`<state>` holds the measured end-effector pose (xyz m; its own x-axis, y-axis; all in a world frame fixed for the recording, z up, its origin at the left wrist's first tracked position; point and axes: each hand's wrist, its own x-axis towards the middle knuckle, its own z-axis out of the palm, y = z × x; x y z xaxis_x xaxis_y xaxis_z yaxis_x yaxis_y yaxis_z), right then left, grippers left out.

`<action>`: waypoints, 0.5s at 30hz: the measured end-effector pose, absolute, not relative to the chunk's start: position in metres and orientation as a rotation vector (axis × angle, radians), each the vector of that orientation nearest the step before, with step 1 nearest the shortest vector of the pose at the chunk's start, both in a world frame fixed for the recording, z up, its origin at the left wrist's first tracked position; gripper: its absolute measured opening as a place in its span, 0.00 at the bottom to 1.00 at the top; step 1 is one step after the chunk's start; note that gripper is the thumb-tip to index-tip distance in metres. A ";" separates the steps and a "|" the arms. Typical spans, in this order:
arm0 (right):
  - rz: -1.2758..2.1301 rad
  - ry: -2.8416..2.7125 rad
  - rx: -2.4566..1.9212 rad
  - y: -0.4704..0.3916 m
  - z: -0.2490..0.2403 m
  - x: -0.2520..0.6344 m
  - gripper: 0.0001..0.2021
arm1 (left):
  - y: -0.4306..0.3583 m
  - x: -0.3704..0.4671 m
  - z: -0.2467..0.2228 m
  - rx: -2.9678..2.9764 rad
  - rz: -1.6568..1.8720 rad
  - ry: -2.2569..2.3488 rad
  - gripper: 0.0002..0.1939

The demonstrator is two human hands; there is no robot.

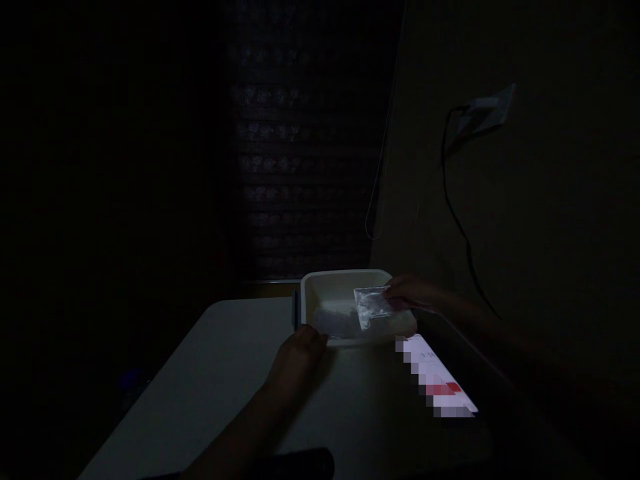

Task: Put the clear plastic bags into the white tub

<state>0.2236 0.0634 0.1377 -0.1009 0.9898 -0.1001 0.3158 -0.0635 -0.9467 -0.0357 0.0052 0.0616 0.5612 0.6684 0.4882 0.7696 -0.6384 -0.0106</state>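
In dim light, a white plastic basin (345, 275) stands at the far end of the table. My left hand (303, 350) is closed round its near left rim. Over the right side of the basin, my right hand (410, 293) pinches a shiny clear plastic packet (371, 305) between thumb and fingers. What the packet contains is too dark to make out. Inside the basin, more clear plastic packets (333, 323) lie on the bottom towards the near left.
The white table (235, 353) carries a lit phone (440, 380) right of the basin, its screen partly pixelated. A dark object (305, 460) lies at the near edge. Against the basin's left side is a grey item (295, 309). A black cable (457, 220) hangs from the wall outlet (487, 113).
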 end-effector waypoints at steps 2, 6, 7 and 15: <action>1.169 -1.551 -1.502 0.059 0.129 0.215 0.06 | 0.001 -0.038 0.062 -2.555 -0.680 -1.187 0.13; 1.004 -1.663 -1.672 0.047 0.124 0.196 0.07 | -0.008 -0.043 0.061 -2.506 -0.714 -1.156 0.11; 0.975 -1.700 -1.703 0.044 0.124 0.192 0.08 | -0.011 -0.044 0.061 -2.491 -0.725 -1.150 0.11; 0.288 -2.156 -2.063 0.029 0.123 0.170 0.09 | -0.028 -0.052 0.056 -2.409 -0.785 -1.034 0.10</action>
